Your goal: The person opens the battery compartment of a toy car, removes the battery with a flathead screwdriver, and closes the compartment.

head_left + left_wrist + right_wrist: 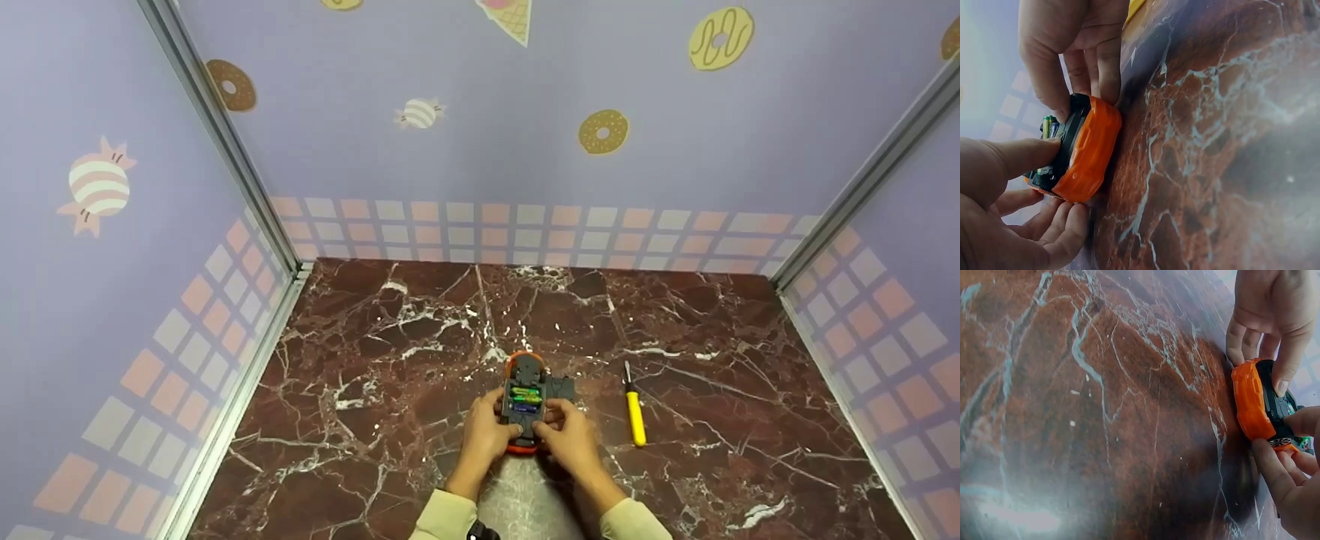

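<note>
Toy car (524,401): orange body, upturned, low centre of the head view on the marble tabletop (375,360). Left hand (485,431) and right hand (568,435) both grip it. Risks: exposed batteries (525,395) slipping out; screwdriver (635,409), lower right, rolling if knocked.

The toy car (1086,152) has a smooth, glossy orange plastic shell over a matt dark plastic underside (batteries showing, shiny-wrapped). The tabletop (390,352) looks like polished, reflective red-brown marble. At 3 o'clock, the screwdriver (635,409) has a smooth yellow plastic handle.
</note>
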`<state>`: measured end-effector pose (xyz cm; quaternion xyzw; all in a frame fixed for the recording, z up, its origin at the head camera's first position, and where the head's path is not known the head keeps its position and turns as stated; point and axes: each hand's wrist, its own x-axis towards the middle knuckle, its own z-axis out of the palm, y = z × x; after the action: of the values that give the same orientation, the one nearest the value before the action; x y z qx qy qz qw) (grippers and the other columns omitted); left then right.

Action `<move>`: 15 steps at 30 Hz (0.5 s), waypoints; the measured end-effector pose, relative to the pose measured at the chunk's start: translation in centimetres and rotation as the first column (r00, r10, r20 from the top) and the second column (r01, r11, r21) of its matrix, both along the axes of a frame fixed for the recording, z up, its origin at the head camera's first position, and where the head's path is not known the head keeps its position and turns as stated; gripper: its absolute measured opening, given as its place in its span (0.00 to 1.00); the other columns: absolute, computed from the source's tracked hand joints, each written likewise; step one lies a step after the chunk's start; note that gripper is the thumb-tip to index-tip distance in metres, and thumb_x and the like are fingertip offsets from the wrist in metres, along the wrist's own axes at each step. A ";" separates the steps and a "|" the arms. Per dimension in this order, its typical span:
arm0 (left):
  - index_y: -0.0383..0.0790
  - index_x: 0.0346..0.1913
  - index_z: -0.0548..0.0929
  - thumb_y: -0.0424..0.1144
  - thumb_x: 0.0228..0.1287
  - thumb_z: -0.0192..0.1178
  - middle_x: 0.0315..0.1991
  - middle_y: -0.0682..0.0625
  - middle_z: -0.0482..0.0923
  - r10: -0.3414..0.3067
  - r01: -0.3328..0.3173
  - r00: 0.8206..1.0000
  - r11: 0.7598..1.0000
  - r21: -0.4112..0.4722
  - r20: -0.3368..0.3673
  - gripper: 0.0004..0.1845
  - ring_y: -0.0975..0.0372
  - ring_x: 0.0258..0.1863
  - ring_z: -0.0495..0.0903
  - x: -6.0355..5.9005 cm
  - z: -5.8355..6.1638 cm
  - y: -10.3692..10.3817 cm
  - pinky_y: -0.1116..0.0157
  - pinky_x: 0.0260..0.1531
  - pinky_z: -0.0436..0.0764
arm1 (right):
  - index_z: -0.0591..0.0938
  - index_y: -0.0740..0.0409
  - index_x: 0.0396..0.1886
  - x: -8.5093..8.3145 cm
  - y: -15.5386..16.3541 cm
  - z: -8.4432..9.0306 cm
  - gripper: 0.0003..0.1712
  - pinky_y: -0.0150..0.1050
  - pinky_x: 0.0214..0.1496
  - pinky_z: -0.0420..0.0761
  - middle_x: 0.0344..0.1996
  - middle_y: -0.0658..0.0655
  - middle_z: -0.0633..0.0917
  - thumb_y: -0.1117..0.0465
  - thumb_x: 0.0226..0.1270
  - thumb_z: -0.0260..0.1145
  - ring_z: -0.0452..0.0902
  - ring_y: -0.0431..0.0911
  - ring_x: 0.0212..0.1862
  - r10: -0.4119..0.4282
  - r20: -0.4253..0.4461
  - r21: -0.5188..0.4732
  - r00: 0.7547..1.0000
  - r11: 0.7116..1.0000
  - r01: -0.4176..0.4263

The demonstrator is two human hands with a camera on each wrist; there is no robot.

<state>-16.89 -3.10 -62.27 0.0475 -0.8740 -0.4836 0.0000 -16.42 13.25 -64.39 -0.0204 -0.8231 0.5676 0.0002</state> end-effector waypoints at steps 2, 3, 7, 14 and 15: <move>0.33 0.65 0.79 0.27 0.43 0.76 0.44 0.41 0.81 0.010 -0.010 1.000 1.000 -0.011 -0.015 0.39 0.52 0.42 0.81 0.1 0.0 0.2 0.50 0.48 0.79 | 0.79 0.73 0.54 0.1 0.0 0.1 0.25 0.38 0.29 0.86 0.36 0.65 0.85 0.71 0.58 0.74 0.86 0.50 0.35 -0.006 0.002 -0.001 1.000 1.000 0.006; 0.33 0.65 0.79 0.26 0.43 0.76 0.44 0.42 0.80 0.015 -0.016 1.000 1.000 -0.016 -0.019 0.39 0.52 0.42 0.81 0.1 0.0 0.3 0.50 0.47 0.79 | 0.79 0.73 0.54 0.2 -0.1 0.1 0.25 0.38 0.29 0.86 0.36 0.65 0.85 0.71 0.57 0.74 0.86 0.50 0.35 -0.007 -0.001 -0.003 1.000 1.000 0.007; 0.33 0.65 0.78 0.27 0.45 0.73 0.45 0.41 0.80 0.036 -0.037 0.999 0.999 -0.021 -0.031 0.37 0.51 0.43 0.80 0.3 0.0 0.6 0.50 0.46 0.79 | 0.79 0.73 0.56 0.4 -0.1 0.2 0.27 0.37 0.31 0.86 0.37 0.64 0.85 0.70 0.57 0.75 0.86 0.51 0.36 -0.008 -0.011 0.010 1.000 1.000 0.009; 0.33 0.64 0.80 0.32 0.47 0.76 0.47 0.38 0.81 0.041 -0.043 0.998 0.999 -0.028 -0.052 0.36 0.47 0.46 0.81 0.3 -0.1 0.6 0.48 0.49 0.80 | 0.78 0.74 0.57 0.7 -0.1 0.3 0.28 0.37 0.32 0.86 0.39 0.66 0.84 0.67 0.59 0.75 0.85 0.51 0.37 0.027 -0.011 -0.022 1.000 0.999 -0.027; 0.33 0.63 0.80 0.32 0.46 0.77 0.47 0.39 0.81 0.038 -0.040 0.998 0.999 -0.030 -0.057 0.36 0.48 0.46 0.82 0.2 -0.1 0.6 0.48 0.49 0.80 | 0.78 0.75 0.57 0.8 0.0 0.3 0.28 0.37 0.32 0.86 0.39 0.66 0.84 0.67 0.60 0.75 0.84 0.51 0.37 0.031 -0.009 -0.025 0.999 0.999 -0.031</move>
<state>-16.66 -2.52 -62.38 0.0510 -0.8799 -0.4711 0.0351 -15.66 13.21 -64.07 -0.0053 -0.8160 0.5780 -0.0053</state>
